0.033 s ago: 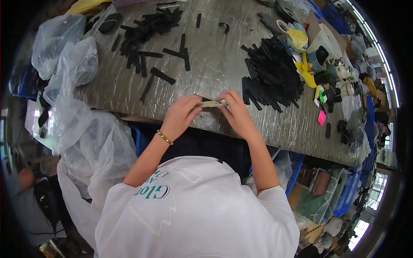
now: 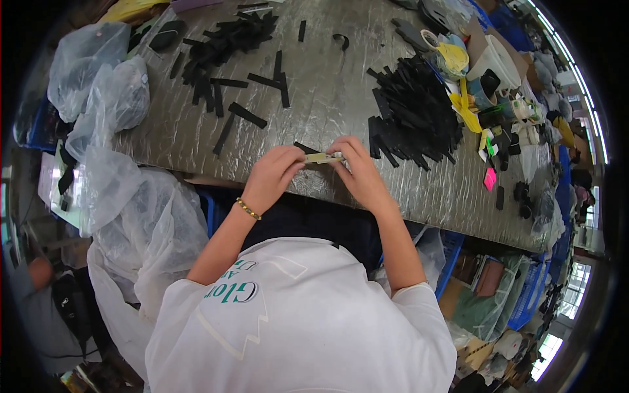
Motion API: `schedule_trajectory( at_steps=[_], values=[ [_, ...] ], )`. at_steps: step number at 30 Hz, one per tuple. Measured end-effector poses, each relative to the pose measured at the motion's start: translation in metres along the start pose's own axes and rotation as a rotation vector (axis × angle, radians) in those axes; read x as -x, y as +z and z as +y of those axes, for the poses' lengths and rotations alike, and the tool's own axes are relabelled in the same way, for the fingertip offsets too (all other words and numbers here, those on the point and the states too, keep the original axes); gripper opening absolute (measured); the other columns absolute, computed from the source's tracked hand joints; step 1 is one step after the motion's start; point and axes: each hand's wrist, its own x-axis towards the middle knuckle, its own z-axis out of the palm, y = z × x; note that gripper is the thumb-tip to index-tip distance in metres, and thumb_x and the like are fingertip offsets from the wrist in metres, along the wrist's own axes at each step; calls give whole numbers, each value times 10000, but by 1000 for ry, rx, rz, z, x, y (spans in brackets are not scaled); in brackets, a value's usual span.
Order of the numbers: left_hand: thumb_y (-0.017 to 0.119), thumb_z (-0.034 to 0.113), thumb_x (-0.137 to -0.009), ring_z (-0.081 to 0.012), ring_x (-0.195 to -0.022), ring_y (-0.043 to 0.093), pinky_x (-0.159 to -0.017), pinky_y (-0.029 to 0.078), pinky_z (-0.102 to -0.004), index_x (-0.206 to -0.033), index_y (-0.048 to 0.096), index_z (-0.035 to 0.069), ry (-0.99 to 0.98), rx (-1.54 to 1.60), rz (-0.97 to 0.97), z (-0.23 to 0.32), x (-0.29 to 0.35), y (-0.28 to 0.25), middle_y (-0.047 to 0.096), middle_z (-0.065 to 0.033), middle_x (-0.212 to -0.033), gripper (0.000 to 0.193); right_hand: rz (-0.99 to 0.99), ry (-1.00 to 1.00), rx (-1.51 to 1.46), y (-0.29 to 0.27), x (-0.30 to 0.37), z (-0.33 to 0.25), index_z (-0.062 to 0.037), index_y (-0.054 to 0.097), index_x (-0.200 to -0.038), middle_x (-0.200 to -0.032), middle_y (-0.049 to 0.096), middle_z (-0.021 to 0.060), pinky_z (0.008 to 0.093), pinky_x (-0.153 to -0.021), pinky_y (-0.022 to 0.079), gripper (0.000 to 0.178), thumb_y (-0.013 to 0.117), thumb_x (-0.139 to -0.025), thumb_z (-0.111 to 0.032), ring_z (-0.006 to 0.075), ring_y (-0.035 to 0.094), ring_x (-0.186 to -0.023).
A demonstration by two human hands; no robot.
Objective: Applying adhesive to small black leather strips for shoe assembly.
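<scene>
Between both hands, above the near edge of the table, is a short pale yellowish strip (image 2: 318, 158). My left hand (image 2: 270, 173) pinches its left end between thumb and fingers. At the other end, the fingers of my right hand (image 2: 358, 173) are closed on it too. A black strip (image 2: 305, 149) shows just beyond the pale one, partly hidden by my left fingers; whether the two touch I cannot tell. To the right of my right hand lies a big heap of black strips (image 2: 416, 111). Several loose black strips (image 2: 247, 115) lie beyond my left hand.
The table (image 2: 321, 85) has a shiny, wrinkled covering. Another pile of black strips (image 2: 226, 49) lies at the far left. Clear plastic bags (image 2: 98, 78) bulge over the left edge. Yellow scissors (image 2: 464, 108), a white tub (image 2: 496, 62) and a pink tag (image 2: 490, 179) are at the right.
My hands have shifted very slightly, the left one a little left. More of the black strip beyond the pale strip now shows. Both hands keep their grip.
</scene>
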Motion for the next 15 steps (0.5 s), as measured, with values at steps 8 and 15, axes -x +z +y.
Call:
schedule_trajectory(
  at_steps=[8,15],
  values=[
    [697,13,-852,-306,-909,662,-795,524,-358,-968,668,17,-131,-23,181,-15,10,-28,691,-124,-988,120,62,104,96,28,26,2,-57,611,-1203,-1187,555,141,416,-927,460,358,688,-854,-75,348,558,-1087],
    [704,10,-861,-240,-893,676,-789,520,-319,-994,684,18,-239,-14,400,-28,8,-51,701,-107,-988,136,29,-33,372,42,11,3,-44,638,-1160,-1147,587,107,414,-856,461,344,719,-839,-140,314,580,-1023]
  ],
)
